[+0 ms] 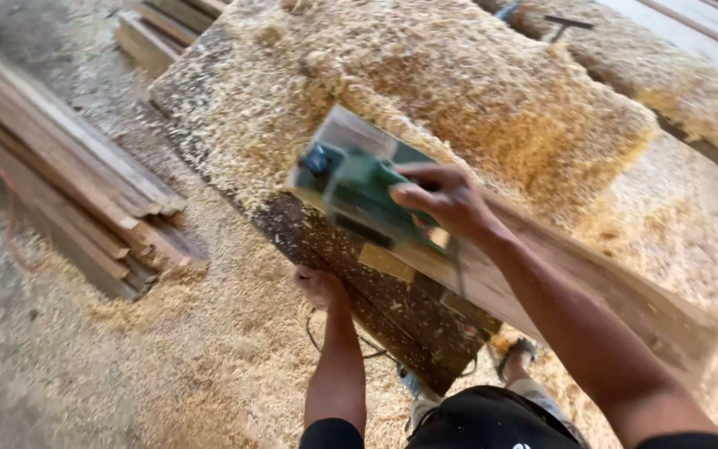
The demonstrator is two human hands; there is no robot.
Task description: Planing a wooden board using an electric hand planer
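Observation:
A green electric planer [357, 193] rides on a long wooden board [592, 287] that lies across a workbench. My right hand [440, 198] is shut on the planer's handle. My left hand [321, 287] presses against the near dark edge of the workbench [392, 312], below the planer, its fingers curled on the wood. The image is blurred around the planer. A thick pile of wood shavings [425, 91] covers the bench top beyond the tool.
A stack of wooden planks [68, 187] lies on the floor at the left. More planks [159, 29] sit at the top. Shavings cover the floor [176, 366]. A black cord [363, 345] hangs under the bench near my sandalled foot [518, 353].

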